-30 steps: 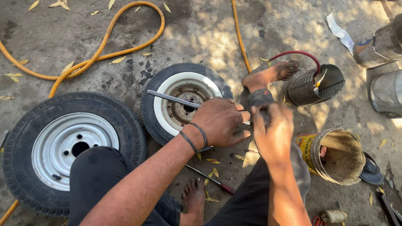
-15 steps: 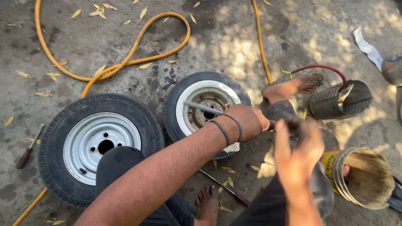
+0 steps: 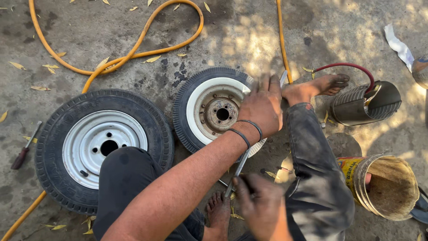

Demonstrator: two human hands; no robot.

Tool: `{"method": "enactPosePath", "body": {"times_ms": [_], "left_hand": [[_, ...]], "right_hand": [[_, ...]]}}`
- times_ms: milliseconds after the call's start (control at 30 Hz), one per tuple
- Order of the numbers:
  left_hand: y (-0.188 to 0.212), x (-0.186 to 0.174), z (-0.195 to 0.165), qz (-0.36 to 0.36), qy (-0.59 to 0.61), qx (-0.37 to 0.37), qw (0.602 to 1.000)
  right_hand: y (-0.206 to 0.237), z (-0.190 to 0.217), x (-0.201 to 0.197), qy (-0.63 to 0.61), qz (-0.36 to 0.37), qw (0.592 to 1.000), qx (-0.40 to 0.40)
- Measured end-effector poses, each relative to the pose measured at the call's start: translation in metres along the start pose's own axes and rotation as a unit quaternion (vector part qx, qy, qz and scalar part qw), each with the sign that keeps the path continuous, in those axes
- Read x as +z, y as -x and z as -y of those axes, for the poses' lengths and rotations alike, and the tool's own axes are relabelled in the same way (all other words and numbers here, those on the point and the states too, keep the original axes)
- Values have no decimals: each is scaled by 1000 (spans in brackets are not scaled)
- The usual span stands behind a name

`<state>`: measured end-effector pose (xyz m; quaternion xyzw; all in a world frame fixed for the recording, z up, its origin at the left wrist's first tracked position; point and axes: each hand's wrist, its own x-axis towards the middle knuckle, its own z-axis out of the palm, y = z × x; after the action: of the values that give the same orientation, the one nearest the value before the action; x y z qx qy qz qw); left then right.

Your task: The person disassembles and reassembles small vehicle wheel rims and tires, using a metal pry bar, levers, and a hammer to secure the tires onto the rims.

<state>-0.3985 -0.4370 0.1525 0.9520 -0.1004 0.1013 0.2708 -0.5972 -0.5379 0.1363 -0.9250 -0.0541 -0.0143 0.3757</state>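
Left hand [image 3: 263,107] flat, fingers together on small wheel [image 3: 214,111], right hand [image 3: 261,201] gripping metal rod [image 3: 238,169] angled up-right.

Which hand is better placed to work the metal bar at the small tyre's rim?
Right, probably. The right hand grips the metal bar, which angles up toward the small tyre. The left hand lies flat on the white rim, steadying it.

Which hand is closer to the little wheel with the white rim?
Left. The left hand rests on the small wheel at its right edge; the right hand is below it, gripping a metal rod.
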Motion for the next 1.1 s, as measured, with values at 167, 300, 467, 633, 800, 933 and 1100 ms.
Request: {"method": "enactPosePath", "body": {"times_ms": [167, 300, 467, 633, 800, 933, 1100], "left_hand": [[22, -17, -10, 288, 12, 208, 935], [34, -39, -1, 234, -14, 238, 943], [17, -20, 17, -24, 49, 227, 972], [-13, 18, 23, -279, -95, 18, 955], [-12, 7, 13, 266, -13, 190, 945], [18, -17, -3, 79, -99, 237, 963], [11, -32, 7, 14, 37, 198, 979]], "right_hand": [[-74, -14, -91, 59, -194, 973, -114], [-111, -4, -106, 53, -139, 976, -158], [-43, 31, -51, 71, -80, 993, 50], [-4, 23, -9, -51, -11, 998, -41], [-66, -3, -70, -71, -173, 982, -20], [-146, 3, -96, 153, -195, 943, -220], [-102, 26, -79, 182, -102, 977, 37]]}}
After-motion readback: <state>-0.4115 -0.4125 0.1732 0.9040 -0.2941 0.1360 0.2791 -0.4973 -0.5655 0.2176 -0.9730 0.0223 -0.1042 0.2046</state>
